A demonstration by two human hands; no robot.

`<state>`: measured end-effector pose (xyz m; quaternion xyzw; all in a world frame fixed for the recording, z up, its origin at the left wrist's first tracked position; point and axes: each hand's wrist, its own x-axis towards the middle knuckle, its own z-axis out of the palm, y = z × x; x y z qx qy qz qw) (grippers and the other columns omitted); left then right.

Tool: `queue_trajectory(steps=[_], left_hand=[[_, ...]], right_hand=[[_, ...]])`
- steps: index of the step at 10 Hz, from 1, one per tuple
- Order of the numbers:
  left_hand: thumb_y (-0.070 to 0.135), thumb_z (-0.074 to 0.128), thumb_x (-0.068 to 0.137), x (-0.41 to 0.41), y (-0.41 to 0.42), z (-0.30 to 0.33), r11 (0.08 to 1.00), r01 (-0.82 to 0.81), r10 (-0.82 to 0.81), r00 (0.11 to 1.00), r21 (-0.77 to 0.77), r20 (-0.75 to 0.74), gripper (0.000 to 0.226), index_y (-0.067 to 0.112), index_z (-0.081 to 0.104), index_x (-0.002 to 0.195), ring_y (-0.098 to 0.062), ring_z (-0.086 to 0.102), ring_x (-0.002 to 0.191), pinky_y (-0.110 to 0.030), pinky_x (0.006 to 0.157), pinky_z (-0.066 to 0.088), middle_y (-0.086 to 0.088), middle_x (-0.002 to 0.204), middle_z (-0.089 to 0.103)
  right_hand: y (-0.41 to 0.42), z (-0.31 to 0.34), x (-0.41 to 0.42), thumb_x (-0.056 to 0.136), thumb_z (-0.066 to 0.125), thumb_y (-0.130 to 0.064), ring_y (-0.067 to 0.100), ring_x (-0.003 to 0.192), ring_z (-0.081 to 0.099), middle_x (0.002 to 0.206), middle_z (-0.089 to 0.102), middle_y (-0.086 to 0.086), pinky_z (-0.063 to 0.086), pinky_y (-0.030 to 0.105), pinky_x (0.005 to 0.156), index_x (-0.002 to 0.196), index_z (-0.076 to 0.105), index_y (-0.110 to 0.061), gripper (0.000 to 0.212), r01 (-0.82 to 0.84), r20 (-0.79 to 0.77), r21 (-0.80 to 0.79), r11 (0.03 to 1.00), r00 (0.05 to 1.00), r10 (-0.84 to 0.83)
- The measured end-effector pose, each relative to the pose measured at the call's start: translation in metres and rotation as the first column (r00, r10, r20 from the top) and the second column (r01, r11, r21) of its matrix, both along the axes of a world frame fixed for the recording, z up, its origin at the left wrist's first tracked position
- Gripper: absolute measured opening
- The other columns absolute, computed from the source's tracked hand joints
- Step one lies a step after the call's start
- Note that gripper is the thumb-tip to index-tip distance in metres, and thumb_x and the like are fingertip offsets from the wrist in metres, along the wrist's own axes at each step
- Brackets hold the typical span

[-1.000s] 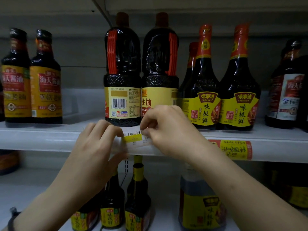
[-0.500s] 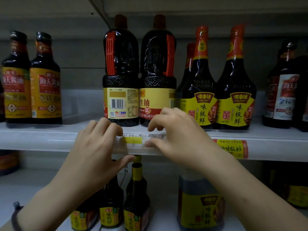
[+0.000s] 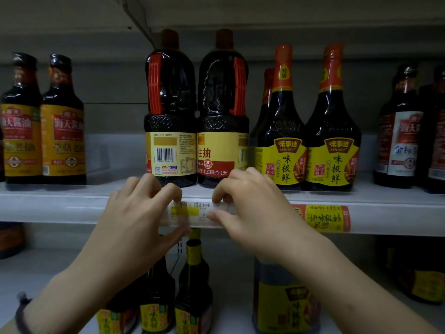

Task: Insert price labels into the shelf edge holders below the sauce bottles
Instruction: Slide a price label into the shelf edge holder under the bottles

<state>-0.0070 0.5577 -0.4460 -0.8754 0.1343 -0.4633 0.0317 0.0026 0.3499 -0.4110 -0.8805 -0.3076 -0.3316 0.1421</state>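
Note:
A white and yellow price label (image 3: 197, 212) lies flat in the shelf edge holder (image 3: 60, 208), right below two large dark sauce bottles (image 3: 171, 131). My left hand (image 3: 137, 220) pinches the label's left end, fingers on top of the strip and thumb under it. My right hand (image 3: 250, 210) pinches the right end the same way. Both hands cover the label's ends; only its middle shows.
A yellow and red label (image 3: 325, 218) sits in the holder further right, under two tall red-capped bottles (image 3: 332, 131). More bottles stand at the far left (image 3: 43, 126) and far right (image 3: 399, 131). Smaller bottles (image 3: 192, 290) fill the lower shelf.
The label went from tilted and loose to lying straight in the strip. My right hand slid to the right along it and my fingers spread out.

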Motion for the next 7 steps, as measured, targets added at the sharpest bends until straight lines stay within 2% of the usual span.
queue_trajectory(steps=[2,5,7], left_hand=[[0.06,0.073,0.062,0.002,-0.002,0.002,1.0,-0.016,0.016,1.0,-0.002,-0.001,0.053,0.026,0.051,0.097,-0.013,0.034,0.083,-0.034,0.063,0.037,0.007,0.092,0.042],[0.057,0.073,0.064,0.001,-0.007,0.001,1.0,-0.025,0.025,0.999,-0.008,-0.025,0.053,0.025,0.052,0.1,-0.018,0.042,0.082,-0.039,0.063,0.044,0.004,0.093,0.048],[0.058,0.07,0.066,0.0,-0.018,0.006,0.998,0.058,-0.058,0.998,0.008,-0.015,0.052,0.025,0.051,0.101,-0.016,0.041,0.083,-0.034,0.061,0.039,0.006,0.096,0.047]], right_hand=[[0.008,-0.001,0.002,0.095,0.056,-0.044,0.017,0.103,0.046,0.104,0.055,-0.006,0.041,0.039,0.097,0.105,0.062,-0.023,0.024,0.037,0.05,-0.018,0.999,0.998,-0.036],[0.005,-0.003,0.004,0.095,0.056,-0.041,0.016,0.1,0.046,0.101,0.053,-0.007,0.041,0.037,0.094,0.103,0.061,-0.024,0.019,0.019,0.06,-0.008,1.0,0.998,-0.019],[-0.002,-0.003,0.006,0.096,0.056,-0.04,0.012,0.099,0.045,0.101,0.051,-0.01,0.042,0.034,0.093,0.108,0.063,-0.027,0.019,-0.037,0.056,0.004,0.999,0.998,0.036]])
